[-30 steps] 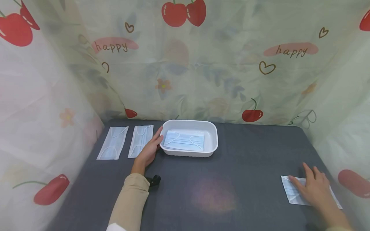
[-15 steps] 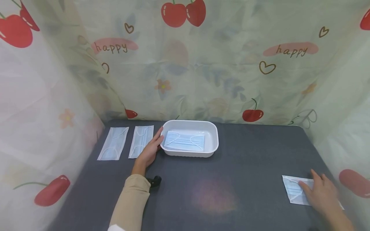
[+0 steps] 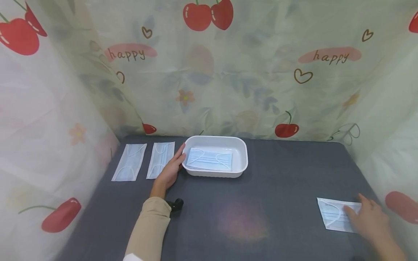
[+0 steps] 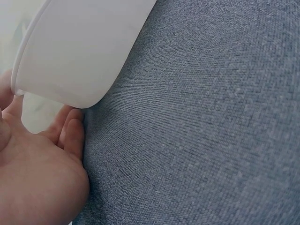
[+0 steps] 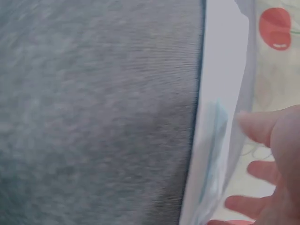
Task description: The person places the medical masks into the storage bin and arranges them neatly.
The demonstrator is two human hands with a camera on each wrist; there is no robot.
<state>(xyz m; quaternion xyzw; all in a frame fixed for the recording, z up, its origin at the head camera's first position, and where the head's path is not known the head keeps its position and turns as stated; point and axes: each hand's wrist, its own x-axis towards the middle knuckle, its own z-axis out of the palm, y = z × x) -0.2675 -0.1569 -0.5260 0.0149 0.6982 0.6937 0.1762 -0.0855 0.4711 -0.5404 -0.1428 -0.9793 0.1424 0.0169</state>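
Note:
In the head view my left hand [image 3: 169, 172] lies along the left side of a white plastic basin [image 3: 242, 159], fingers nearly straight. The left wrist view shows a digit at the basin's rim [image 4: 16, 77] and other fingers low beside its base. Inside the basin lie light blue face masks [image 3: 209, 159], stacked, with white ear loops. At the far right my right hand [image 3: 370, 219] is over another blue face mask [image 3: 336, 214], covering its right part. Its fingers are spread, with the thumb apart from the mask's surface [image 5: 213, 154] in the right wrist view.
Two more face masks, an outer one [image 3: 129, 162] and an inner one [image 3: 160, 159], lie left of the basin on the dark grey table [image 3: 277, 195]. Patterned curtains [image 3: 241, 90] enclose the table's back and sides. A black wrist device [image 3: 177, 205] is on my left wrist.
My right hand has moved right and a little toward me over the mask, uncovering more of its left part. The left hand and basin stay in place.

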